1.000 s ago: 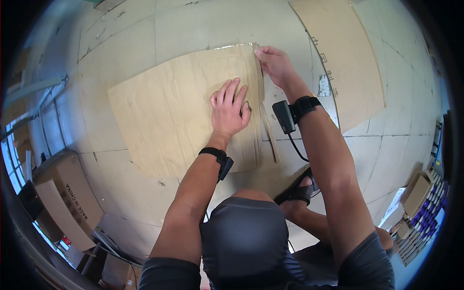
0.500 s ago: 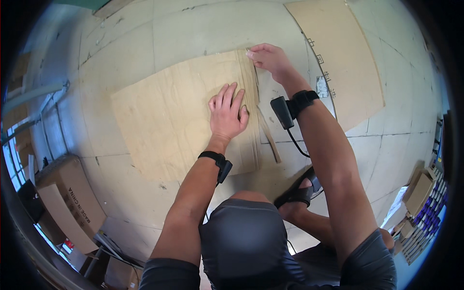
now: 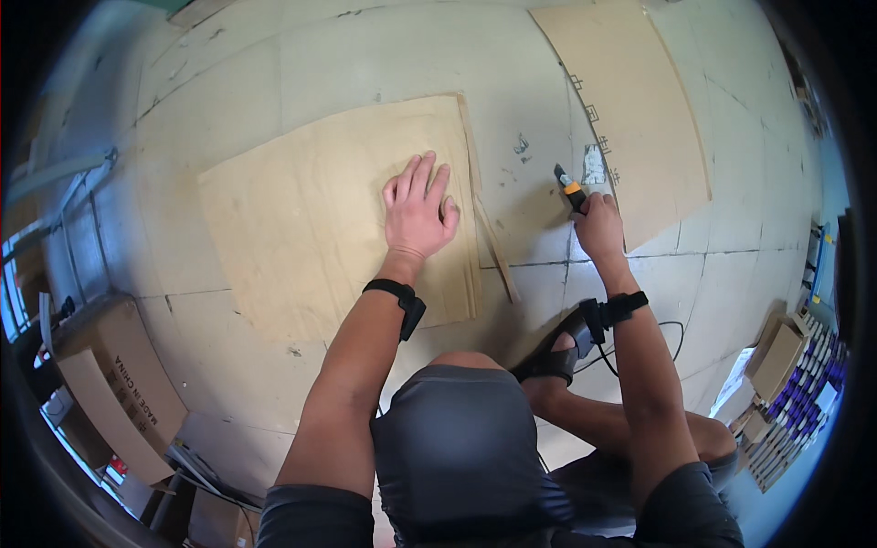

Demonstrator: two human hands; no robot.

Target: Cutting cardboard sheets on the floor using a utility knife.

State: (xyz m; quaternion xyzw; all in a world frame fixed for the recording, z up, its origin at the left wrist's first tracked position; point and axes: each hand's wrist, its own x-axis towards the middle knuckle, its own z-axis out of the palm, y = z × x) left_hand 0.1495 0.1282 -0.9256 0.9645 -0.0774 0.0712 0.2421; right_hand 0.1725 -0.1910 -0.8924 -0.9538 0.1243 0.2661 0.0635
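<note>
A large sheet of brown cardboard (image 3: 311,210) lies flat on the floor in front of me. My left hand (image 3: 419,210) rests palm down on its right half, fingers spread. To the right of the sheet, my right hand (image 3: 599,226) is wrapped round a utility knife (image 3: 573,189) with a black and orange body. Its tip points up and away, held apart from the sheet. Beside the sheet's right edge lies a narrow cardboard strip (image 3: 496,247).
Another cardboard sheet (image 3: 644,110) with dark print lies at the far right, a whitish patch (image 3: 594,165) by its edge. Cardboard boxes (image 3: 137,374) stand at lower left. Stacked purple and white goods (image 3: 797,393) are at lower right. My sandalled foot (image 3: 562,352) is near the strip.
My right hand has left the sheet's far right corner, moved right and nearer to me, and now grips the utility knife. My left hand stays on the sheet.
</note>
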